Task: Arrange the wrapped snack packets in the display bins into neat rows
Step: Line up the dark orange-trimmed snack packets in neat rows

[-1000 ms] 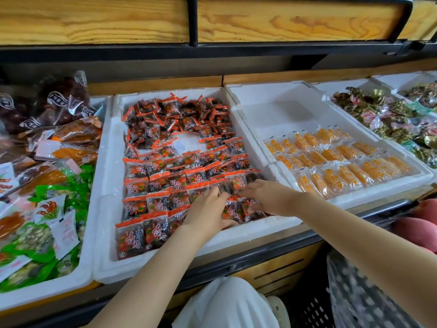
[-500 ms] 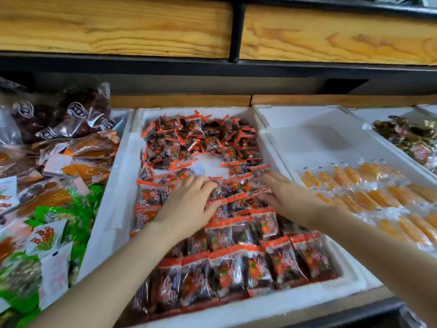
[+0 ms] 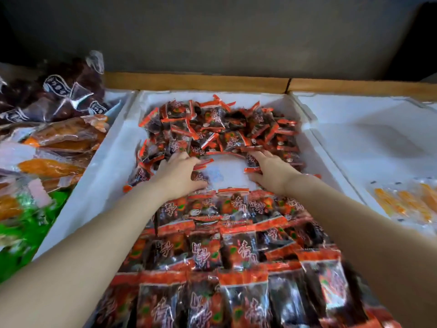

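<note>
A white foam bin [image 3: 111, 176] holds red-and-dark wrapped snack packets. Its back half carries a loose pile of packets [image 3: 212, 129]. The front half has overlapping rows of packets [image 3: 224, 245]. Between them is a small bare patch of bin floor [image 3: 228, 171]. My left hand [image 3: 179, 178] lies on the left edge of that gap, fingers spread over loose packets. On the gap's right edge, my right hand [image 3: 272, 174] has its fingertips on packets at the pile's rim. Neither hand has lifted a packet.
To the left, another foam bin holds large orange [image 3: 63, 136], dark [image 3: 59, 95] and green bags [image 3: 21, 233]. The bin on the right [image 3: 354, 143] has orange packets [image 3: 406, 202] in its near corner. A wooden ledge [image 3: 196, 82] and a dark wall run behind.
The view has moved closer and lower over the middle bin. Both hands have moved from the front rows back to the loose pile, either side of the bare patch.
</note>
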The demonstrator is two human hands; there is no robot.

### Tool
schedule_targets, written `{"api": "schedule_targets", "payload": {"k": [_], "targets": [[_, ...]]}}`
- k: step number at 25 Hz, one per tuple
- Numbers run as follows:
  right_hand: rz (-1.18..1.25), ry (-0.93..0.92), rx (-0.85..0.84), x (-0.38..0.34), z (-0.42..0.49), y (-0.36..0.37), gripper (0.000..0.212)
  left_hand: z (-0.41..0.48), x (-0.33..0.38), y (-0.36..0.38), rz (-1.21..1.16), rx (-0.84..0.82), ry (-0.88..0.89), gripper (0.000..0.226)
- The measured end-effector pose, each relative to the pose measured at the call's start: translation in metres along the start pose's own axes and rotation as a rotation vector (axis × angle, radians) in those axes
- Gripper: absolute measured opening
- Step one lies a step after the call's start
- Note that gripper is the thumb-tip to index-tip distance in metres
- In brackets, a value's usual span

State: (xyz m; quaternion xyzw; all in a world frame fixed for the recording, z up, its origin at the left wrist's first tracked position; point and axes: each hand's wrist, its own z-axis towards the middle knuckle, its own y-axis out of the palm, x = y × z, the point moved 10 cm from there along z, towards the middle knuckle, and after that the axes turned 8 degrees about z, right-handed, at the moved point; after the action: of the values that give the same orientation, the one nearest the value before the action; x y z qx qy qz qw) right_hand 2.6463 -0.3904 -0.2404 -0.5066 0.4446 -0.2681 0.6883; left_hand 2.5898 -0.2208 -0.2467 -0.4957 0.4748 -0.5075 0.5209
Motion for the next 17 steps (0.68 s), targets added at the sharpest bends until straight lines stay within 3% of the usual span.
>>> {"api": "schedule_targets", "payload": {"k": [3,6,7,10,13,15,17], "targets": [[-0.097,-0.004,0.008,-0.002,0.009,0.002,0.066,0.013,-0.005,0.007,-0.075,-0.087,-0.046,0.082],[-0.240,-0.088,-0.016,-0.014,0.005,0.002,0.053,0.017,-0.004,0.004,-0.106,-0.113,-0.035,0.048],[-0.256,-0.108,-0.013,-0.018,0.003,-0.001,0.047,0.015,-0.001,0.000,-0.132,-0.093,-0.021,0.049],[-0.224,-0.102,0.050,-0.023,0.000,-0.015,0.038,0.006,0.004,-0.027,-0.284,0.143,-0.009,0.042],[0.007,-0.087,0.230,-0.029,-0.006,-0.046,0.036,-0.018,-0.006,-0.067,-0.508,0.461,-0.065,0.026],[0.210,-0.151,0.371,-0.047,-0.019,-0.066,0.032,-0.033,-0.016,-0.082,-0.640,0.571,-0.109,0.020],[0.341,-0.272,0.463,-0.079,-0.039,-0.078,0.028,-0.049,-0.031,-0.079,-0.945,0.576,-0.224,0.014]]}}
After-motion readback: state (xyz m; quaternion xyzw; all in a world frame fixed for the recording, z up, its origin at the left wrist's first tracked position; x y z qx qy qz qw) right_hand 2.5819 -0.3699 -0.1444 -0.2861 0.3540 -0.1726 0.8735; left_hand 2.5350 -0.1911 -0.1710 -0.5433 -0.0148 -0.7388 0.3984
